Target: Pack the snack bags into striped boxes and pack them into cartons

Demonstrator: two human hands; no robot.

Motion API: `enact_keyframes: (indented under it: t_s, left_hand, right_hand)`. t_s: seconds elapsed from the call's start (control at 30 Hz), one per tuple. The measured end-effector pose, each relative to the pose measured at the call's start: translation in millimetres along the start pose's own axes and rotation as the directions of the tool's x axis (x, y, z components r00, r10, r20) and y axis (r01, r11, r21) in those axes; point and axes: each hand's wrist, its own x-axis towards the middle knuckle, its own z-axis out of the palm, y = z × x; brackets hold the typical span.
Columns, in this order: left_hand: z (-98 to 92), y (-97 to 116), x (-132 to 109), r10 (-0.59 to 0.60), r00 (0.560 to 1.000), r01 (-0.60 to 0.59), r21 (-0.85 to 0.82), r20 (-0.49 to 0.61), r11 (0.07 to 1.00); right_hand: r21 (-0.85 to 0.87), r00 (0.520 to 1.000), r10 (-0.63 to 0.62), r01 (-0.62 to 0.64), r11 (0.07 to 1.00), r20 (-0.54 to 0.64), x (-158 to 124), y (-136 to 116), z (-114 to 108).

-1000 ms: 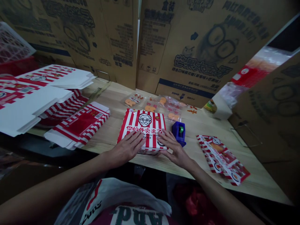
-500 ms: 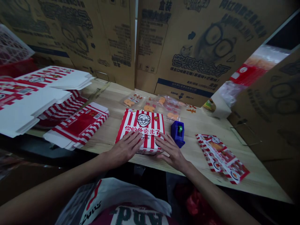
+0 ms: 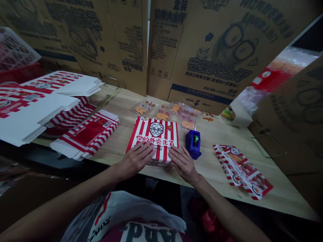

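A red-and-white striped box (image 3: 155,136) with a printed cartoon face lies flat on the wooden table (image 3: 217,164), near its front edge. My left hand (image 3: 135,159) rests flat on the box's near left part, fingers stretched out. My right hand (image 3: 183,163) lies flat on the near right part, fingers spread. Neither hand grips anything. A small blue tape dispenser (image 3: 193,144) with a green roll stands just right of the box, close to my right fingertips.
Stacks of flattened striped boxes (image 3: 85,134) and white-backed ones (image 3: 30,111) lie at the left. Clear bags of orange snacks (image 3: 176,114) sit behind the box. Striped leaflets (image 3: 242,169) lie at the right. Tall brown cartons (image 3: 202,50) wall the back and right.
Both hands have slid slightly toward me along the box's near edge, still flat on it. The box has stayed in place.
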Motion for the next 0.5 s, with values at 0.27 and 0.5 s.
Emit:
enact_keyframes:
  t_s: [0.27, 0.5]
  left_hand:
    - [13.2, -2.5, 1.2, -0.187, 0.977, 0.195, 0.080, -0.102, 0.978]
    - [25.2, -16.0, 2.2, -0.128, 0.977, 0.143, 0.082, -0.171, 0.986]
  right_hand:
    - [0.100, 0.976, 0.159, -0.145, 0.984, -0.150, 3.1, 4.3, 22.3]
    - [0.084, 0.931, 0.313, -0.302, 0.950, -0.191, 7.8, -9.6, 27.8]
